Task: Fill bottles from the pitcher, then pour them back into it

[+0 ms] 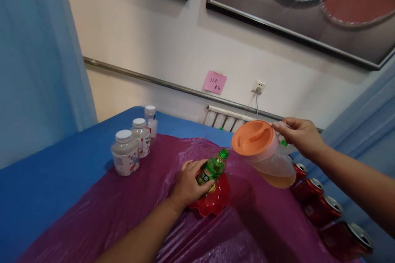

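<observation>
Left hand (187,185) clasps green bottle (212,168), label unreadable; right hand (298,134) grips tilted pitcher (262,152), handle apparently hidden behind its body.

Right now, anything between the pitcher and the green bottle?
Nothing visible. The pitcher, held in the right hand, hangs just right of the green bottle, which the left hand grips over the red dish.

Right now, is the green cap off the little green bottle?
No. The green cap sits on the green bottle, which the left hand grips over the red dish.
</observation>
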The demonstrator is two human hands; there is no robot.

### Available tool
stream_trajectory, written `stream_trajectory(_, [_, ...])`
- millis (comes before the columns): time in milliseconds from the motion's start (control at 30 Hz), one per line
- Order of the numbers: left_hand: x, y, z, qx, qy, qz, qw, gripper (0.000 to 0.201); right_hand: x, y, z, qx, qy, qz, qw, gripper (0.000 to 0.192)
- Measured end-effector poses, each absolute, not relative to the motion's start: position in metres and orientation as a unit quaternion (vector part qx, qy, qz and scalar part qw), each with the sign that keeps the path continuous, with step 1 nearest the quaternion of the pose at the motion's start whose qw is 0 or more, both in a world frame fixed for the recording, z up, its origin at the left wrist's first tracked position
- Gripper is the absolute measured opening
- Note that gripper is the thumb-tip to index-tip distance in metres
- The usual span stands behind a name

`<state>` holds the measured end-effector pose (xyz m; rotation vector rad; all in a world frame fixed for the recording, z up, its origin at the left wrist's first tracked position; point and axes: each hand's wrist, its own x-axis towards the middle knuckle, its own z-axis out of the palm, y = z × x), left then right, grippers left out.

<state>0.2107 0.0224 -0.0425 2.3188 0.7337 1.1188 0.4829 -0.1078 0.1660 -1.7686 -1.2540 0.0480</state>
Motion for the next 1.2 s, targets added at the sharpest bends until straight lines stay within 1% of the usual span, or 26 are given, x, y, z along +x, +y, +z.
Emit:
stream_trajectory(233, [0.210,0.022,-0.044,0.841,0.267,0.411,0.231,0.057,0.477,-0.103,0.172,-0.729,-0.530,0.014,0.432,0.062])
stream_trajectory(467, [0.210,0.021,-0.044,0.841,0.265,0.406,0.238,0.058,0.482,-0.098,0.174,-0.738,-0.542,0.020,0.403,0.059])
stream_trajectory(667, [0.211,0.022,-0.046,0.839,0.257,0.411,0.249,0.059,0.481,-0.096,0.177,-0.736,-0.548,0.028,0.397,0.057])
stream_trajectory(933, [0.211,0.021,-0.045,0.838,0.254,0.409,0.255,0.058,0.475,-0.096,0.182,-0.743,-0.544,0.016,0.388,0.062])
stream_trajectory(1200, [0.211,0.021,-0.044,0.839,0.256,0.402,0.261,0.057,0.480,-0.096,0.185,-0.740,-0.552,0.014,0.384,0.059])
